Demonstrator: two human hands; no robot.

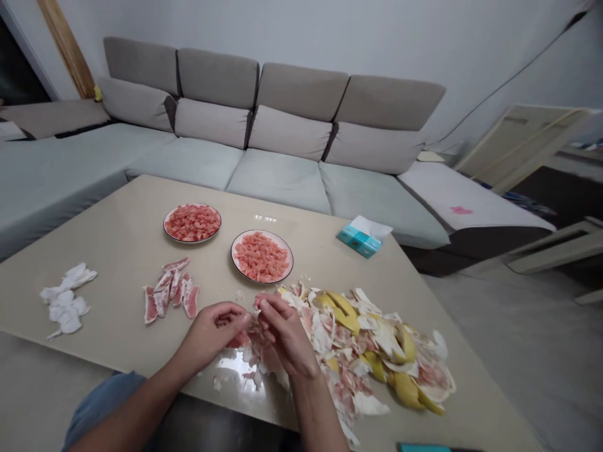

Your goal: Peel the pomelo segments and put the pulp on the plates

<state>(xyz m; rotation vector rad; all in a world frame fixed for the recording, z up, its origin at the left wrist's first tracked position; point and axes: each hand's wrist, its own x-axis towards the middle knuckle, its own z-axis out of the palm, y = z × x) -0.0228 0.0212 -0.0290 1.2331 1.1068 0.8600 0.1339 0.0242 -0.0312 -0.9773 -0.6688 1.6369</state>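
Over the near part of the table, my left hand (215, 331) is closed, thumb against fingers, on a red pomelo segment (240, 339) that shows below its fingertips. Close beside it, my right hand (288, 336) pinches a small bit of pomelo flesh (259, 302) between thumb and fingers. Beyond my hands stands a dark-rimmed plate (234, 261) heaped with pink pomelo flesh (262, 256). Several unpeeled pomelo segments (170, 290) lie left of my hands. Pomelo peel and membrane (372, 345) spread in a pile from under my right hand to the right.
A second plate (166, 233) of pomelo flesh stands farther back left. Crumpled tissues (67, 301) lie at the table's left, and a blue tissue box (360, 238) at the back right. A grey sofa (282, 176) borders the far side. A teal object (424, 447) shows at the near edge.
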